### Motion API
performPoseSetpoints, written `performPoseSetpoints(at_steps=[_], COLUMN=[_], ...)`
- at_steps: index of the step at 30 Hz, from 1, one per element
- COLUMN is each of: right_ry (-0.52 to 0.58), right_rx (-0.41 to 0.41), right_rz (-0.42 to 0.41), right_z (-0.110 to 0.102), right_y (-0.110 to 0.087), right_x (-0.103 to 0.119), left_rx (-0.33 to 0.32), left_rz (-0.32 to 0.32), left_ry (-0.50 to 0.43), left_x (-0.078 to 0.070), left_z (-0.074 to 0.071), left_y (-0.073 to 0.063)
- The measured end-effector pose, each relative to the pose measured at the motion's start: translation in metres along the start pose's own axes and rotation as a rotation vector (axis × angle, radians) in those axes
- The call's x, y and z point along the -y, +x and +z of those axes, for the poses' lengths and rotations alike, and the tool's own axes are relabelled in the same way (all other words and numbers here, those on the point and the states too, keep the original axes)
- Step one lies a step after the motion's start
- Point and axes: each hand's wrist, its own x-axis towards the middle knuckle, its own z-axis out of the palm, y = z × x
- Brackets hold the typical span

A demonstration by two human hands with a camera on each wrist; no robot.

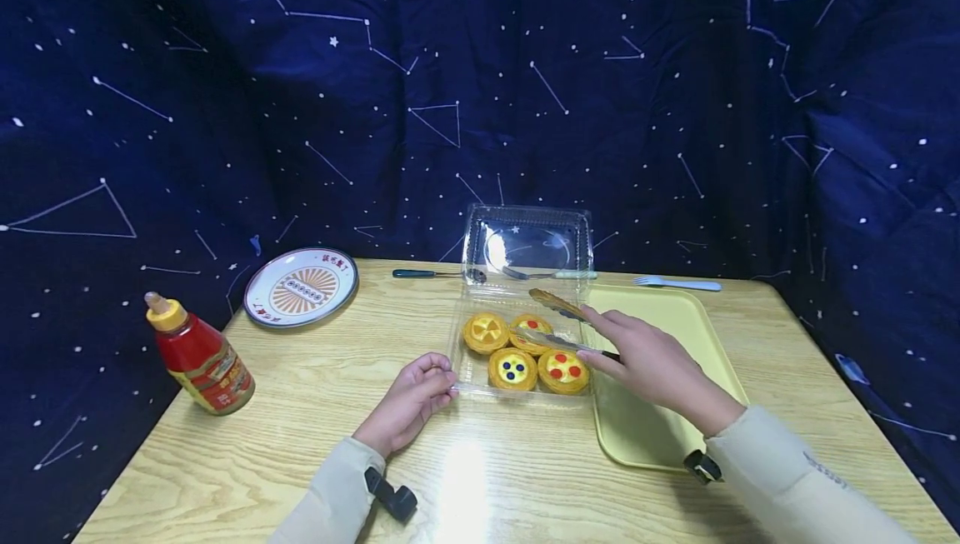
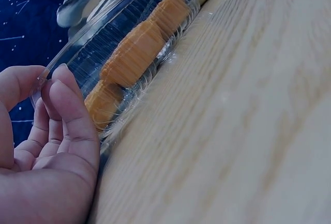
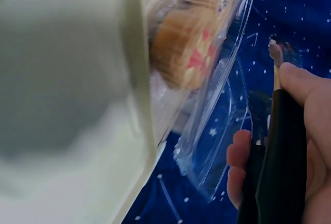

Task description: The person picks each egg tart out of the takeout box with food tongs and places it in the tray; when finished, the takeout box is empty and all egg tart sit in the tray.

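A clear plastic clamshell box (image 1: 459, 365) stands with its lid raised and several toy egg tarts (image 1: 513, 369) inside, topped with blue dots, red dots or yellow wedges. At its front left corner, my left hand (image 1: 411, 404) pinches the rim between thumb and fingers. My right hand (image 1: 651, 359) grips a pair of food tongs (image 1: 558, 304) by their dark handles (image 3: 282, 157). The tongs are spread apart, their metal arms reaching over the back right tart (image 1: 532, 325) and partly covering it in the head view.
A yellow tray (image 1: 637, 444) lies right of the box, beneath my right forearm. Behind are a dark-handled spoon (image 1: 414, 274), a pale-handled utensil (image 1: 576, 275) and a blue fork (image 1: 678, 283). On the left stand a patterned plate (image 1: 258, 277) and a red squeeze bottle (image 1: 197, 352).
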Motion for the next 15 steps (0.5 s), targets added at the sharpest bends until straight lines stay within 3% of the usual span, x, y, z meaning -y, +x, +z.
performPoseSetpoints(at_steps=[15], right_ry=[-0.075], right_rx=[0.058], right_rz=[-0.095], right_z=[0.011], right_y=[0.041], right_x=[0.028], left_rx=[-0.003], left_rz=[-0.002], left_ry=[0.005], left_x=[-0.001], left_z=[0.001], left_y=[0.000])
